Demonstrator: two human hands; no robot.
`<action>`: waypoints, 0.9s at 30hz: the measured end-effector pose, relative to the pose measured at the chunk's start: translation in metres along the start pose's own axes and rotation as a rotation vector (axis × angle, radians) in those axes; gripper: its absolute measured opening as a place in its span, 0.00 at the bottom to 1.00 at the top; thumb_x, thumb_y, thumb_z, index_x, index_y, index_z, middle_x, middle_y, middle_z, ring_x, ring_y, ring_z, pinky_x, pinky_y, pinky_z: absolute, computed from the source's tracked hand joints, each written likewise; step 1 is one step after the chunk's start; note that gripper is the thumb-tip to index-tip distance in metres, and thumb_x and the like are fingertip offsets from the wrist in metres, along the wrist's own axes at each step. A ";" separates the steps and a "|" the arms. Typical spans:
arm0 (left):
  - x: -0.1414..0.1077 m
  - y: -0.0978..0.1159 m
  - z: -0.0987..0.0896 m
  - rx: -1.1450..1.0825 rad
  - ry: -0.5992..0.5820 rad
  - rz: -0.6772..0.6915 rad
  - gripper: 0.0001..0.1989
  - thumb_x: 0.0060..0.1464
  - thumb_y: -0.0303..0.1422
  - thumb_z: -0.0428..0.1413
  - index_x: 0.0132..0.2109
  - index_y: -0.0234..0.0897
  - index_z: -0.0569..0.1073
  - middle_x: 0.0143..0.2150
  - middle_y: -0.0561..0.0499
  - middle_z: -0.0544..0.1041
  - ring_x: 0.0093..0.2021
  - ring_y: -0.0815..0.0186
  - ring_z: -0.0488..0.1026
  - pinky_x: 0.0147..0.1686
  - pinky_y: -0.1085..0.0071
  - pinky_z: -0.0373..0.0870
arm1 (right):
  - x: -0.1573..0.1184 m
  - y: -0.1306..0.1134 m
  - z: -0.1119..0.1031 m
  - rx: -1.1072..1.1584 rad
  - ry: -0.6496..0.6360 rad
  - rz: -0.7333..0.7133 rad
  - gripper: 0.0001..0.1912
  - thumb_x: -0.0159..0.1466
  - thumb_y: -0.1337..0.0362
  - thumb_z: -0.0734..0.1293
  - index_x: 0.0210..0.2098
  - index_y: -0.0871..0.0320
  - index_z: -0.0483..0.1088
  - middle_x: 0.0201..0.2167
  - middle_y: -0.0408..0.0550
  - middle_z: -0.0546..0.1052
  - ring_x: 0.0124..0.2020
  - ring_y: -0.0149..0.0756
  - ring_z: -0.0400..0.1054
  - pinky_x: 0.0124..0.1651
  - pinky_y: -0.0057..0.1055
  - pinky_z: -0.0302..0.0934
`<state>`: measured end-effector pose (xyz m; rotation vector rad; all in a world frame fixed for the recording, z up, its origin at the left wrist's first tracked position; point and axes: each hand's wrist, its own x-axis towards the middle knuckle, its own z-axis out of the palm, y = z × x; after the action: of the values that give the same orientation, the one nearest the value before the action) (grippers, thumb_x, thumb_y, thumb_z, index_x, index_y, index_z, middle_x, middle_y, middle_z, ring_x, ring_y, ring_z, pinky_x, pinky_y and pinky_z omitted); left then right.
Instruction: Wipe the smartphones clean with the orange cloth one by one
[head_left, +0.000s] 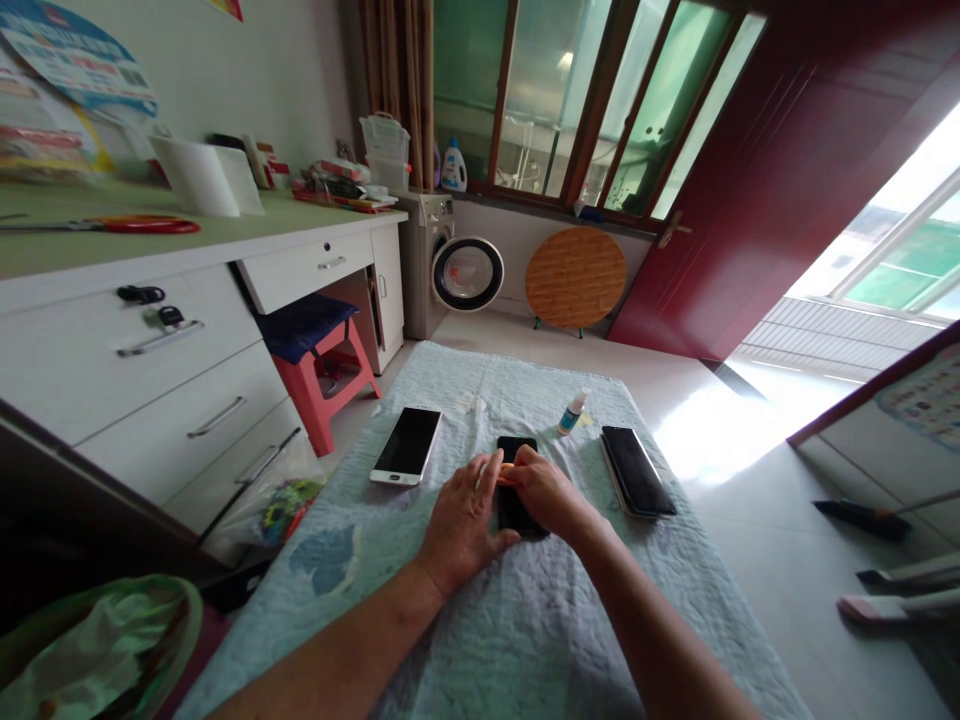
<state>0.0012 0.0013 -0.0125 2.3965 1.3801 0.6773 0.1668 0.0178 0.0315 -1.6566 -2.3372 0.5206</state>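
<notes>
A black smartphone (517, 512) lies flat on the cloth-covered table, partly hidden beneath both hands. My left hand (463, 515) braces it along the left edge, fingers near the upper part and thumb at the lower end. Pinched in my right hand (546, 490) is a small orange piece (508, 474), pressed against the screen; its kind is mostly hidden by the fingers. To the left lies a white smartphone (408, 446) with a dark screen. A small spray bottle (573, 411) with a white cap stands beyond my right hand. Another dark phone (637, 472) rests at the right.
A pale blue quilted cloth (465, 385) covers the table. Left are a white desk (169, 375), a red stool (330, 385) and a bin (176, 600). Behind stand a washing machine with its door (469, 274) open and a round wooden tabletop (576, 277).
</notes>
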 end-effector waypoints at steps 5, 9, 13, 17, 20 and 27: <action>0.001 -0.002 0.000 -0.046 -0.017 0.048 0.48 0.47 0.38 0.65 0.68 0.40 0.47 0.66 0.39 0.61 0.64 0.49 0.60 0.61 0.52 0.59 | -0.017 -0.003 -0.001 0.086 -0.080 -0.088 0.13 0.67 0.62 0.62 0.43 0.47 0.78 0.33 0.43 0.65 0.29 0.27 0.60 0.37 0.23 0.56; 0.000 -0.004 0.004 -0.089 -0.005 0.078 0.50 0.47 0.37 0.65 0.69 0.41 0.45 0.64 0.39 0.64 0.61 0.48 0.64 0.59 0.50 0.61 | -0.021 0.000 0.002 0.143 -0.088 -0.134 0.12 0.65 0.65 0.64 0.42 0.48 0.79 0.32 0.42 0.64 0.28 0.26 0.59 0.37 0.23 0.56; -0.001 -0.008 0.009 -0.108 0.029 0.097 0.54 0.47 0.39 0.66 0.70 0.43 0.38 0.65 0.37 0.62 0.62 0.47 0.63 0.58 0.47 0.61 | -0.015 0.003 0.011 0.115 0.037 -0.107 0.11 0.66 0.64 0.63 0.39 0.52 0.79 0.32 0.43 0.65 0.29 0.28 0.59 0.37 0.24 0.56; -0.003 -0.011 0.013 -0.129 0.045 0.123 0.56 0.49 0.41 0.65 0.70 0.44 0.33 0.66 0.37 0.60 0.63 0.47 0.62 0.58 0.47 0.61 | -0.005 0.007 0.020 0.063 0.187 -0.067 0.13 0.67 0.66 0.60 0.39 0.54 0.78 0.33 0.45 0.65 0.33 0.30 0.59 0.38 0.25 0.55; -0.004 -0.013 0.015 -0.122 0.048 0.135 0.57 0.50 0.41 0.65 0.70 0.44 0.31 0.66 0.36 0.59 0.64 0.46 0.60 0.59 0.46 0.60 | 0.002 0.009 0.021 0.021 0.227 -0.029 0.14 0.67 0.68 0.59 0.36 0.55 0.78 0.32 0.45 0.64 0.32 0.30 0.58 0.37 0.25 0.54; -0.002 -0.013 0.015 -0.109 0.049 0.155 0.56 0.51 0.43 0.64 0.70 0.44 0.29 0.69 0.35 0.55 0.66 0.46 0.56 0.60 0.46 0.58 | 0.022 0.016 0.019 -0.011 0.244 -0.011 0.15 0.68 0.66 0.59 0.36 0.54 0.78 0.32 0.44 0.65 0.31 0.30 0.59 0.36 0.24 0.53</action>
<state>-0.0016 0.0054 -0.0317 2.4326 1.1523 0.8333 0.1662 0.0405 0.0072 -1.6100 -2.1748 0.2851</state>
